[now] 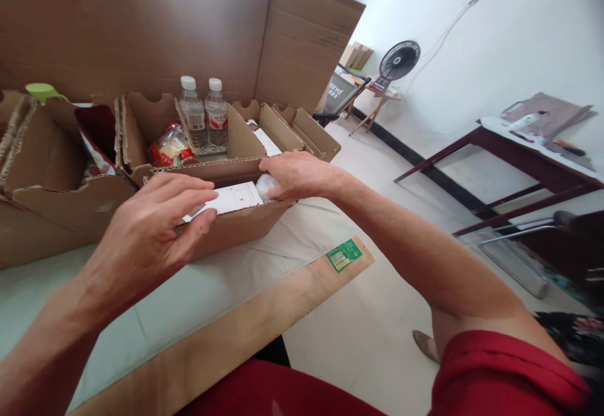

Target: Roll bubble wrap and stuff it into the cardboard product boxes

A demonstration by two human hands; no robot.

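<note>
Currently, your left hand (148, 222) is spanning the left end of a white box (238, 196), thumb and fingers parted; cannot tell whether it is gripping. Your right hand (301, 175) is curling over a clear plastic bundle (266, 185); fingers partly hidden, firmness of hold unclear. Both items are sitting inside the near cardboard box (248, 228), bundle on the right. Farther back, two bottles (216, 117) are standing upright, right of a red packet (170, 145).

A white wall (514, 32) is edged with dark skirting (396, 147) above a pale floor (349, 340). A fan (399, 61) is supported on a wooden stand (387, 94); a dark-red table (528, 159) is positioned nearby.
</note>
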